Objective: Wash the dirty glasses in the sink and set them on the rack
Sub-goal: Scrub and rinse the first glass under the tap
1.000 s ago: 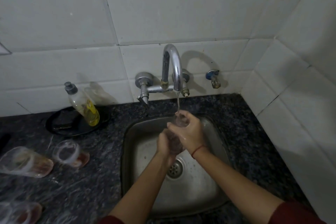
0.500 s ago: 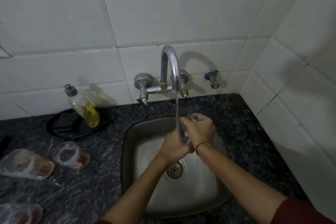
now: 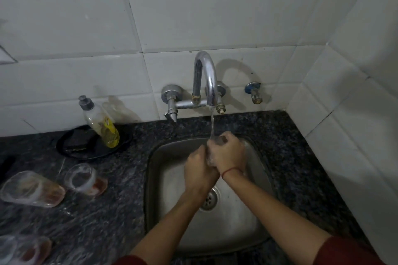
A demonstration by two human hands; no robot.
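Observation:
Over the steel sink [image 3: 254, 224] both hands wrap a clear glass [image 3: 218, 140], mostly hidden, its rim peeking out at the top under the running stream from the chrome tap [image 3: 205, 77]. My right hand [image 3: 228, 155] grips the glass from the right. My left hand [image 3: 199, 171] presses against its left side. Dirty glasses with reddish residue lie on their sides on the counter to the left: one glass [image 3: 85, 178], a bigger glass [image 3: 32, 188], and another glass [image 3: 25, 249] at the lower left edge.
A dish soap bottle [image 3: 101, 125] leans on a black plate [image 3: 71, 146] holding a dark scrub pad, back left. Dark speckled granite counter [image 3: 301, 157] surrounds the sink. White tiled walls close in behind and on the right. A small blue-capped valve [image 3: 254, 92] juts from the wall.
The hands shifted on the glass under the stream: the left hand came up beside it and the right hand moved slightly right and up.

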